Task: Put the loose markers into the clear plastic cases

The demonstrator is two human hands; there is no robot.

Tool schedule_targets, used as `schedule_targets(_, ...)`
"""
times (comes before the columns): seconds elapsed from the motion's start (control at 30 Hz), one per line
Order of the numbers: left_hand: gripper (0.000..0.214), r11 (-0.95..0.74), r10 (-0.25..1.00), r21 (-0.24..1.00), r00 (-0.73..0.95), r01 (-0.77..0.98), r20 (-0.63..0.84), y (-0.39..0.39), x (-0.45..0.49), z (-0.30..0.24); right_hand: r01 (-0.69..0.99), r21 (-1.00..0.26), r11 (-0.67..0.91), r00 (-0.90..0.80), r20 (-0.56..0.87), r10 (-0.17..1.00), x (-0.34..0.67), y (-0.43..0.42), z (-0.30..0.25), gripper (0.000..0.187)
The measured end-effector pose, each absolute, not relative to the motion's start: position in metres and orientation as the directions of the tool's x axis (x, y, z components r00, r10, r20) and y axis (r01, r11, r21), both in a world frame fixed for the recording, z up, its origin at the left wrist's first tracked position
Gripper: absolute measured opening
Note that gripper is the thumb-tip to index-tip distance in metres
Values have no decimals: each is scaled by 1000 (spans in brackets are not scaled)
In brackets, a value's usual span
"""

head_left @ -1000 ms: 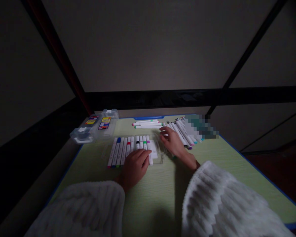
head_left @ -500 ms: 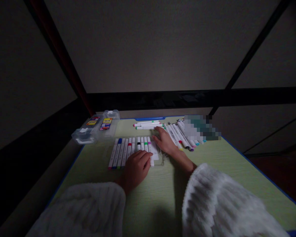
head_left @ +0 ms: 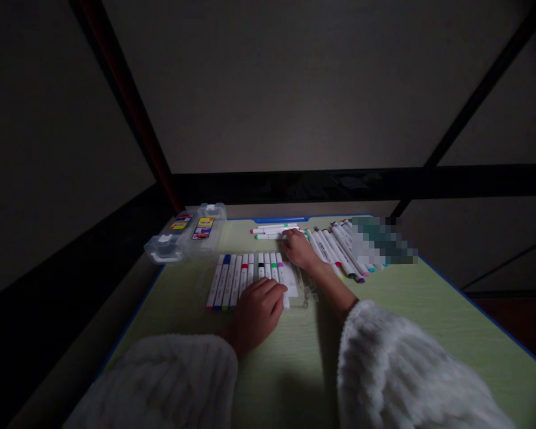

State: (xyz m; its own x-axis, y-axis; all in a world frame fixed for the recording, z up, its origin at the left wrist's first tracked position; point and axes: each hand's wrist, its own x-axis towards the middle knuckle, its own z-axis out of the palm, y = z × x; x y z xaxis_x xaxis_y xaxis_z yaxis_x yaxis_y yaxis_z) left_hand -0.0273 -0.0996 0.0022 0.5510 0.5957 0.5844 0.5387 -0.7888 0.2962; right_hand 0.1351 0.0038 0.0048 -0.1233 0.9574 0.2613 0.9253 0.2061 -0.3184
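Note:
My left hand (head_left: 256,310) lies with bent fingers on the near edge of a clear tray (head_left: 304,293), pressing on it. In the tray a row of white markers (head_left: 243,277) with coloured caps lies side by side. My right hand (head_left: 301,250) reaches past the tray to three white markers (head_left: 272,231) lying crosswise near the table's far edge. Its fingers are closed over the right end of one of them. The dim light hides the exact grip. Both arms wear thick white fleece sleeves.
A clear plastic box (head_left: 185,238) with coloured labels stands at the far left corner of the pale green table (head_left: 384,310). Several more white markers (head_left: 339,250) lie slanted at the far right beside a blurred patch. Dark bars and a wall rise behind.
My right hand has moved from the slanted markers leftward and further away, onto the crosswise markers. My left hand has stayed on the tray. The view has shifted slightly.

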Motion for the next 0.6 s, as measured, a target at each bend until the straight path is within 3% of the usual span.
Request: schedule_targets(0.6,17,-792,589,274,565,546,578,-99,-27,3,954,-139,266,-235,205,950,127,-12,15,30)
